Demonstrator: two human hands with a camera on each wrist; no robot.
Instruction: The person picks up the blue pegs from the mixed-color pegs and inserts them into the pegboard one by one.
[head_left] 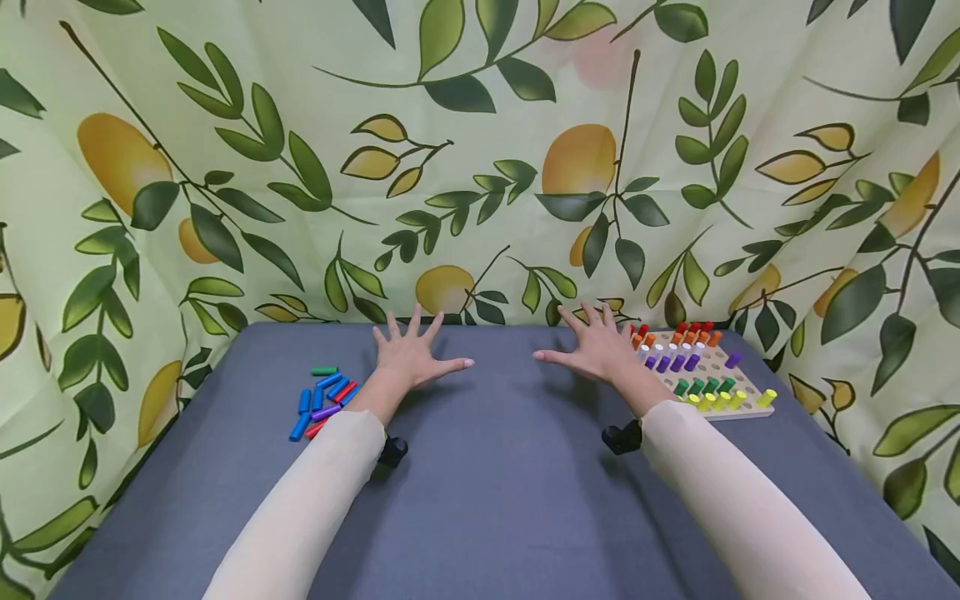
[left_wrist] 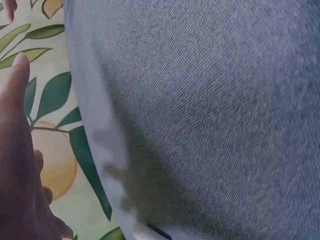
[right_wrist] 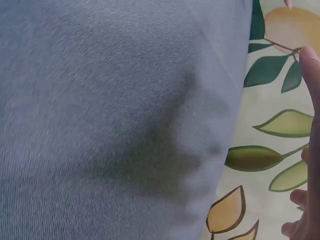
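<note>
My left hand [head_left: 407, 358] hovers over the grey table with its fingers spread and nothing in it. Close by on its left lies a loose cluster of coloured pegs: blue pegs [head_left: 318, 398], red pegs, a purple peg [head_left: 326, 412] and a green peg [head_left: 325, 371]. My forearm may cover part of that cluster. The right hand [head_left: 597, 346], also spread and holding nothing, is beside a wooden pegboard [head_left: 738, 379] and hides its left part. Rows of red, orange, white, purple, green and yellow pegs [head_left: 722, 401] stand in the board. Each wrist view catches its hand at the edge, above the table.
The grey cloth-covered table [head_left: 480, 500] runs to a leaf-and-fruit patterned curtain [head_left: 480, 208] at the back and sides. A dark wrist-camera mount [head_left: 622, 437] sticks out below the right wrist, and another mount [head_left: 393, 452] below the left.
</note>
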